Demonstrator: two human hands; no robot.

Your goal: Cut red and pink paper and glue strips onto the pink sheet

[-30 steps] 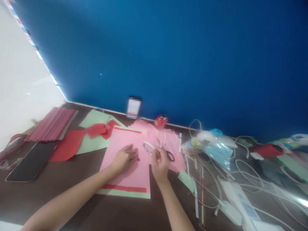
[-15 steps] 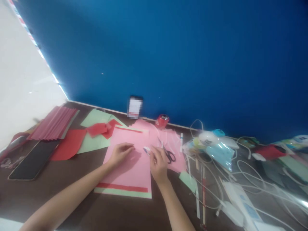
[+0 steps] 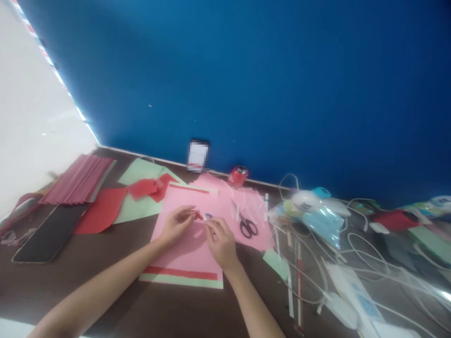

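My left hand (image 3: 178,225) hovers over a pink paper sheet (image 3: 186,257), thumb and fingers pinching a small red paper piece (image 3: 199,216). Close on its right, my right hand (image 3: 221,240) has its fingertips closed on a small white-and-blue object (image 3: 207,217), too blurred to name. Along the sheet's near edge run a red strip (image 3: 181,273) and a pale green band; another red strip (image 3: 188,188) crosses its far end. Black-handled scissors (image 3: 248,228) lie right of my right hand, on more pink paper (image 3: 259,241).
A phone (image 3: 49,237) and pleated pink paper (image 3: 77,180) lie left, beside red paper (image 3: 102,211) and green sheets (image 3: 136,211). A red round object (image 3: 238,175) and a small propped screen (image 3: 198,156) stand by the blue wall. Tangled white cables (image 3: 317,253) cover the right.
My right hand has moved left, bringing the white-and-blue object close to my left fingertips. The red piece in my left hand now shows, and the scissors are more fully visible.
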